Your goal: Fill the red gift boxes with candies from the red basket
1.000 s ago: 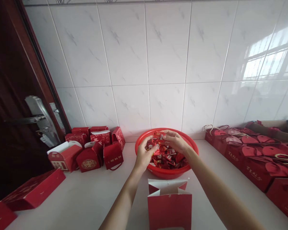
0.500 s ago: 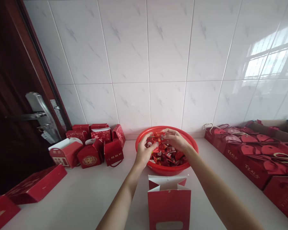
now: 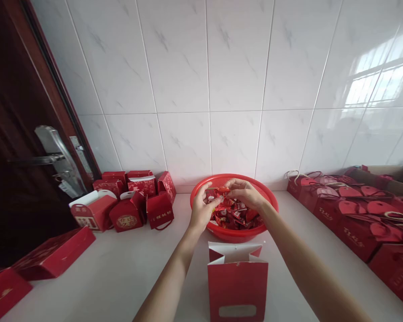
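A red plastic basket (image 3: 237, 237) with perforated sides holds a heap of red-wrapped candies (image 3: 237, 213). Over its left part, my left hand (image 3: 201, 206) has thumb and index finger spread, holding nothing that I can make out. My right hand (image 3: 246, 197) reaches in from the right, its fingertips closed on a red wrapped candy (image 3: 223, 190) above the heap. Both hands are close together, fingertips facing each other. In front of the basket, an upright red paper gift box (image 3: 237, 286) stands with its top open and white inside showing.
Several small red gift boxes (image 3: 127, 214) stand at the left by the wall, with longer red boxes (image 3: 53, 255) lying nearer. Rows of red boxes with cord handles (image 3: 349, 214) line the right side, beside a cardboard carton (image 3: 389, 179). A dark door (image 3: 20, 112) borders the left.
The candy at my right fingertips has turned, and both hands have shifted only slightly over the basket. The view has tilted a little; the boxes stand as before.
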The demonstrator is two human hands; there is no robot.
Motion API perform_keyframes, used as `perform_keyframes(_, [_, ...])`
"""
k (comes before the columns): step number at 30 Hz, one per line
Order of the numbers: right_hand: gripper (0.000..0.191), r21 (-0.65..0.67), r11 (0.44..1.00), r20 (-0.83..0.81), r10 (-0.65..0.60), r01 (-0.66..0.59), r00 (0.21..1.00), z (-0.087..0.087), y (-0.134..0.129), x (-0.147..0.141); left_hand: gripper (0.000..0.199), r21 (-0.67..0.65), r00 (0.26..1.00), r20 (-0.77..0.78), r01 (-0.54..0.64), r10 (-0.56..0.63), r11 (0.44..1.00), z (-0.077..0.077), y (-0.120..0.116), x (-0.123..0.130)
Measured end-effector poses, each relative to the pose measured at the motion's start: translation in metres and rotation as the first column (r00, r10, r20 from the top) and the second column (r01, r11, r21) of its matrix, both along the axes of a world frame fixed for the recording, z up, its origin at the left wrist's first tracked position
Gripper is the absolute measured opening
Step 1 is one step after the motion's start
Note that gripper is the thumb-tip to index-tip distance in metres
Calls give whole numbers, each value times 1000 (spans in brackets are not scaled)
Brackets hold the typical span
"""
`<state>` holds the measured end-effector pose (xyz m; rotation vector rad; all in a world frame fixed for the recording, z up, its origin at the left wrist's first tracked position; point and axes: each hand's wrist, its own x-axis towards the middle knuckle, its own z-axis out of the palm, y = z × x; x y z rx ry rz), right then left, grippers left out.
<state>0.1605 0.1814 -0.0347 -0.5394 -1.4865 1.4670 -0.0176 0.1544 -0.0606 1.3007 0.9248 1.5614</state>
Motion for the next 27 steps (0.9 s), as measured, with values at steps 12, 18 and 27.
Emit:
perform_keyframes(12, [22,30,999,117,-34,31,993,-3,2,-2,36,26,999,-26,-31,31,999,9,-5,-1])
perform_keyframes(18, [20,22,998,136,-54,52,989,-4,2,-1,36,-10,1000,5,-26,26,1000,8,-3,-1])
perform_keyframes(27, [17,-1,992,166,-123,125,978,4,-7,-2,41,-34,996,67,-59,61,998,9,-5,0])
